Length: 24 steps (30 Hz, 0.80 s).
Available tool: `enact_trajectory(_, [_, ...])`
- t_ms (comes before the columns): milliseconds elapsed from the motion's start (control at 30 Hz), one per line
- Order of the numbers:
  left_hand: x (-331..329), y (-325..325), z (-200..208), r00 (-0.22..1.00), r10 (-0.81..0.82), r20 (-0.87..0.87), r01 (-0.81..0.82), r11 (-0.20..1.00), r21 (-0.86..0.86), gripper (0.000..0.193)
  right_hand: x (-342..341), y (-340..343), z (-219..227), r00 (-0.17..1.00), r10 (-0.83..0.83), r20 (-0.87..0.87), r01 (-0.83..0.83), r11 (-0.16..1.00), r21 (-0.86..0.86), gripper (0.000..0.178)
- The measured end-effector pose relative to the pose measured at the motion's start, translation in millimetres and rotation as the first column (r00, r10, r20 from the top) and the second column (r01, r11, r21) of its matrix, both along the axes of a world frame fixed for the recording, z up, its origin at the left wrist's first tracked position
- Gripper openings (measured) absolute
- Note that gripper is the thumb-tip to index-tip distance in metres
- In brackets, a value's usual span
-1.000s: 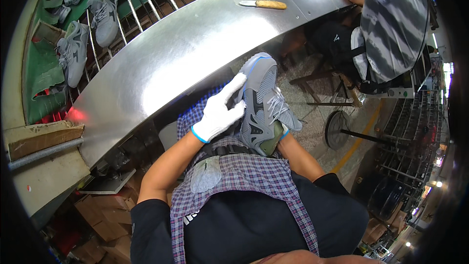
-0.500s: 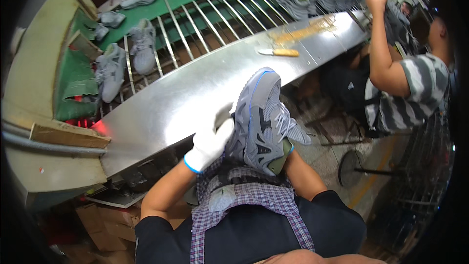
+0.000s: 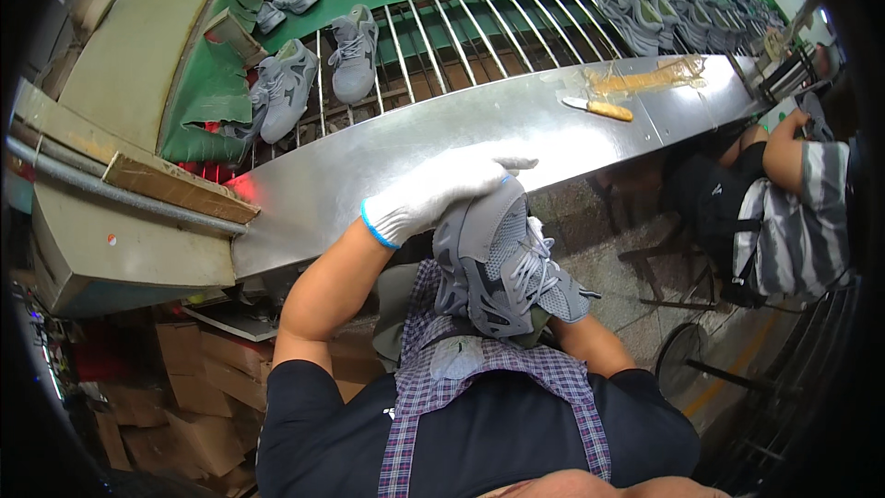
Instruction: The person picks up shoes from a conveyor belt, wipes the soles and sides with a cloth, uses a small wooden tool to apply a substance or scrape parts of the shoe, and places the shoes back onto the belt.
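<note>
A grey sneaker (image 3: pixel 502 263) with a chunky sole and pale laces is held toe up in front of my apron. My left hand (image 3: pixel 447 186), in a white knit glove with a blue cuff, lies across its toe end with the fingers stretched out past it. From the right my bare forearm (image 3: pixel 595 348) reaches to the shoe's heel end. My right hand (image 3: pixel 536 226) is mostly hidden behind the shoe and holds it up; only a bit of white shows there, beside the laces.
A metal ledge (image 3: pixel 323 171) runs before me, with a wooden-handled knife (image 3: pixel 599 109) and brown tape (image 3: pixel 645 78) on it. Beyond, grey sneakers (image 3: pixel 355 55) stand on a roller rack (image 3: pixel 461 28). Cardboard boxes (image 3: pixel 198 369) lie lower left. A co-worker in a striped shirt (image 3: pixel 802 231) sits at right.
My left hand has moved up and right, from beside the sole onto the sneaker's toe. The sneaker sits slightly lower relative to the ledge. The view has shifted, and the co-worker's arm has come down.
</note>
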<state>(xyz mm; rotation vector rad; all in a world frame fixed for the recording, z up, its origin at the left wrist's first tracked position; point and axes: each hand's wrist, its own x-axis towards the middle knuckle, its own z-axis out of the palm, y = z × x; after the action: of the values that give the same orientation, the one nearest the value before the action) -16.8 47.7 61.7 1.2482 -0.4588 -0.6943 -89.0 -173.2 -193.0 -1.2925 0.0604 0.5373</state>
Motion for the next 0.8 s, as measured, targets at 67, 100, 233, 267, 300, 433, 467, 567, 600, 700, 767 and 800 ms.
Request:
enact_trajectory(67, [-1.2,0.6,6.0,0.992,-0.054,0.118,0.041,0.993,0.109,0.074,-2.8,20.1,-37.5,0.959,-0.277,-0.051,0.280,0.958,0.067,0.055])
enact_trajectory(100, [-0.1,3.4,-1.0,0.998,-0.063,0.015,0.063,0.998,0.025,0.077,-8.7,22.8,-29.1,0.876,-0.309,-0.371,0.410,0.881,0.234,0.053])
enact_trajectory(233, [-8.1,8.9,-17.8,0.998,-0.013,-0.057,0.009,0.997,-0.076,0.077,-15.4,9.5,51.2,1.000,0.004,0.017,-0.003,0.999,-0.053,0.053])
enact_trajectory(267, [-10.7,8.8,-14.9,0.994,-0.006,-0.110,-0.002,0.997,-0.071,0.076,-14.7,8.3,51.4,0.999,0.024,0.033,-0.022,0.998,-0.066,0.053])
enact_trajectory(300, [-13.1,9.0,-11.8,0.987,0.003,-0.163,-0.014,0.998,-0.065,0.076,-12.7,9.8,50.2,0.999,0.030,0.039,-0.028,0.998,-0.062,0.053])
enact_trajectory(433, [-19.1,8.9,-7.2,0.994,0.056,-0.097,-0.059,0.998,-0.027,0.075,-8.1,13.4,43.2,0.999,-0.016,0.038,0.018,0.999,-0.048,0.055])
enact_trajectory(467, [-18.2,14.1,-11.1,0.996,0.087,-0.024,-0.087,0.996,0.001,0.074,-8.3,14.2,45.1,0.999,-0.014,0.050,0.017,0.998,-0.057,0.056])
enact_trajectory(567, [-15.0,27.0,-22.7,0.946,0.271,0.179,-0.285,0.957,0.057,0.061,-10.6,11.6,64.4,0.991,0.011,0.130,0.008,0.990,-0.141,0.057])
enact_trajectory(600, [-10.7,29.5,-29.1,0.895,0.387,0.223,-0.412,0.908,0.074,0.054,-9.9,8.8,77.5,0.983,0.041,0.181,-0.002,0.978,-0.210,0.058])
enact_trajectory(700, [-9.3,54.0,-78.3,0.688,0.614,0.388,-0.695,0.710,0.109,0.038,-11.3,21.1,202.2,0.943,0.298,0.145,-0.190,0.845,-0.500,0.064])
enact_trajectory(767, [-10.9,58.7,-111.5,0.605,0.605,0.518,-0.744,0.661,0.098,0.032,-28.4,9.4,233.3,0.832,0.532,0.157,-0.287,0.654,-0.700,0.066])
enact_trajectory(800, [-15.2,55.2,-119.8,0.610,0.567,0.553,-0.730,0.674,0.115,0.031,-37.9,1.1,259.5,0.781,0.615,0.105,-0.320,0.539,-0.779,0.066])
